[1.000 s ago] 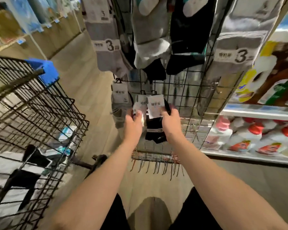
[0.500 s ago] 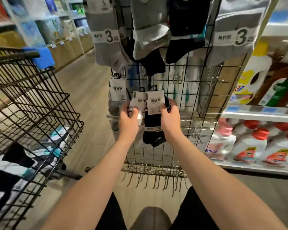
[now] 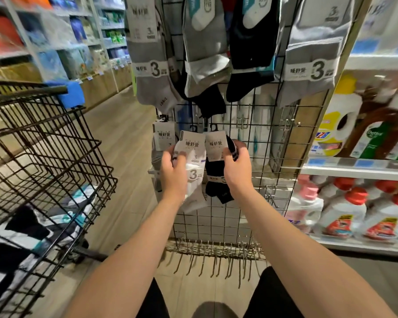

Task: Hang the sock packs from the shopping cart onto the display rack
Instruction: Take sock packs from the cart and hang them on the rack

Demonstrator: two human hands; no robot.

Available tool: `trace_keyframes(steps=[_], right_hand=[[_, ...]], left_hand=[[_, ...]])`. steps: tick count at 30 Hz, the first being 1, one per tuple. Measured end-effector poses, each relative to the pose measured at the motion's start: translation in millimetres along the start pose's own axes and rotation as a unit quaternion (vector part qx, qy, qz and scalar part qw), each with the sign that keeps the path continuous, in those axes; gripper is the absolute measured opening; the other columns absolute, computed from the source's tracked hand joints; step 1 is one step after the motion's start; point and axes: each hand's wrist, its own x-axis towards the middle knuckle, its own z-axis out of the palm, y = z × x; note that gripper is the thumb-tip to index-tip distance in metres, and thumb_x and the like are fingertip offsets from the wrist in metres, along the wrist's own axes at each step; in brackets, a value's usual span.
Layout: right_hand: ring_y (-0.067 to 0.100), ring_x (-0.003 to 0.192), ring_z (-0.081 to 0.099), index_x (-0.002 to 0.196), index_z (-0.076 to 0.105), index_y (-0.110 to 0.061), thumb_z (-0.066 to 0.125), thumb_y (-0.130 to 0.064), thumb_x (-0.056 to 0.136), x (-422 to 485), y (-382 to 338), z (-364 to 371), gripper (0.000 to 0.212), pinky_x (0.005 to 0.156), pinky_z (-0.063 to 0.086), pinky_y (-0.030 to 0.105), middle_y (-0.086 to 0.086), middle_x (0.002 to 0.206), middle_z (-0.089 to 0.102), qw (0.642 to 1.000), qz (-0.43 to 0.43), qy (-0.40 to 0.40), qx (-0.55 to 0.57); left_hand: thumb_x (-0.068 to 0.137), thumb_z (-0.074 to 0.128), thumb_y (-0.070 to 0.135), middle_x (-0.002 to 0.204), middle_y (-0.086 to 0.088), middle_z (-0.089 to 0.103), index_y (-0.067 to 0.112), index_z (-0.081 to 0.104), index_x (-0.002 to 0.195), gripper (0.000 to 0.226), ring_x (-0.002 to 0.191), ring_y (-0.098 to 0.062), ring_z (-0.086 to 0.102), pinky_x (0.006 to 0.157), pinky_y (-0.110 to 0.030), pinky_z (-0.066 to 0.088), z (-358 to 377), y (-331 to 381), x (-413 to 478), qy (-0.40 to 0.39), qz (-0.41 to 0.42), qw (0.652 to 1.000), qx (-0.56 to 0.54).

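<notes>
Against the rack (image 3: 262, 138) the two hands sit about where they were half a second ago; what has changed is the white pack (image 3: 194, 177), which now hangs in fuller view, its "3" band showing beside the left hand (image 3: 174, 167); that hand grips it, thumb on the front, fingers curled behind; the right hand (image 3: 237, 167) pinches the black pack (image 3: 216, 182) at its card, thumb in front, fingers wrapped round the back; the two cards stand side by side, edges touching, their black hooks up against the wire; whether either hook sits on a peg I cannot tell; the view has also lifted since a second ago, so more of the aisle shows.

Just left of the white pack a third small pack (image 3: 163, 136) hangs on the rack; larger grey and black socks (image 3: 147, 65) hang overhead, their toes dipping close above the held cards; loose hooks (image 3: 216, 251) line the rack's foot; the cart (image 3: 55, 157) stands at the left with more packs (image 3: 21, 237) inside; detergent bottles (image 3: 345, 214) fill the shelf (image 3: 354, 167) on the right.
</notes>
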Motion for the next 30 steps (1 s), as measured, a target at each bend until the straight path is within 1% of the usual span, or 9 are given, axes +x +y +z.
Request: trace_keyframes(steps=[2,4,7,12,18,21,24,27,30], right_hand=[[0.01,0.099,0.062,0.124,0.051,-0.028,0.049,-0.024,0.105,3,-5,1,0.02,0.079,0.054,0.028,-0.013,0.104,0.062,1.0,-0.013,-0.005,0.002],[0.012,0.104,0.062,0.134,0.05,-0.027,0.049,-0.017,0.103,5,-11,4,0.032,0.076,0.053,0.023,-0.005,0.112,0.065,0.999,-0.034,-0.01,0.002],[0.002,0.09,0.062,0.141,0.047,-0.025,0.048,-0.011,0.102,9,-21,10,0.041,0.063,0.048,0.012,-0.002,0.114,0.065,0.998,-0.059,-0.009,-0.004],[0.014,0.08,0.061,0.136,0.052,-0.027,0.05,-0.012,0.102,19,-27,20,0.037,0.057,0.046,0.026,0.002,0.109,0.068,0.999,-0.053,-0.005,-0.001],[0.021,0.091,0.063,0.122,0.058,-0.028,0.05,-0.012,0.1,29,-33,26,0.028,0.079,0.057,0.041,-0.013,0.091,0.059,1.0,-0.009,-0.002,0.0],[0.021,0.095,0.062,0.117,0.056,-0.032,0.054,-0.019,0.101,34,-29,31,0.02,0.088,0.058,0.047,-0.007,0.096,0.061,0.999,0.032,0.005,0.004],[0.026,0.104,0.064,0.131,0.056,-0.022,0.058,-0.023,0.101,32,-23,33,0.03,0.094,0.056,0.051,0.0,0.109,0.064,0.998,0.057,0.001,-0.009],[0.027,0.105,0.066,0.132,0.057,-0.025,0.057,-0.022,0.101,25,-9,32,0.032,0.092,0.057,0.049,0.002,0.113,0.068,0.998,0.06,0.005,0.012],[0.025,0.098,0.067,0.125,0.057,-0.031,0.053,-0.022,0.102,17,-5,26,0.025,0.082,0.059,0.045,-0.001,0.105,0.069,0.998,0.026,0.025,0.047]], left_hand=[[0.098,0.053,0.022,0.093,-0.003,0.069,0.022,0.061,0.102,0.009,0.08,-0.022,0.063,0.068,-0.04,0.052,1,4,1,-0.007,0.002,1.0,-0.012],[0.099,0.052,0.021,0.102,0.004,0.071,0.029,0.061,0.102,0.012,0.092,-0.017,0.068,0.077,-0.038,0.056,0,9,1,-0.004,0.011,1.0,-0.008],[0.096,0.053,0.024,0.107,0.006,0.07,0.033,0.062,0.1,0.014,0.104,-0.017,0.067,0.089,-0.045,0.058,-1,13,2,-0.007,0.013,1.0,-0.01],[0.092,0.052,0.027,0.11,0.004,0.071,0.029,0.062,0.101,0.013,0.108,-0.019,0.067,0.093,-0.05,0.057,-2,12,5,-0.017,0.014,1.0,-0.014],[0.098,0.052,0.021,0.105,0.005,0.069,0.035,0.059,0.099,0.015,0.102,-0.017,0.065,0.086,-0.038,0.054,-1,15,9,-0.026,0.006,0.999,-0.018],[0.099,0.052,0.02,0.099,0.006,0.066,0.034,0.057,0.098,0.015,0.093,-0.02,0.065,0.081,-0.042,0.054,-1,14,10,-0.037,-0.005,0.999,-0.012],[0.101,0.05,0.018,0.105,0.004,0.066,0.025,0.058,0.109,0.013,0.093,-0.011,0.064,0.074,-0.027,0.053,0,11,11,-0.045,-0.012,0.999,-0.008],[0.103,0.049,0.016,0.102,0.002,0.066,0.015,0.056,0.12,0.018,0.071,0.007,0.064,0.052,-0.008,0.046,0,9,8,-0.053,-0.016,0.998,0.004],[0.102,0.05,0.016,0.1,0.0,0.067,0.016,0.057,0.12,0.019,0.062,0.009,0.064,0.052,-0.01,0.049,-2,5,9,-0.058,-0.016,0.998,0.006]])
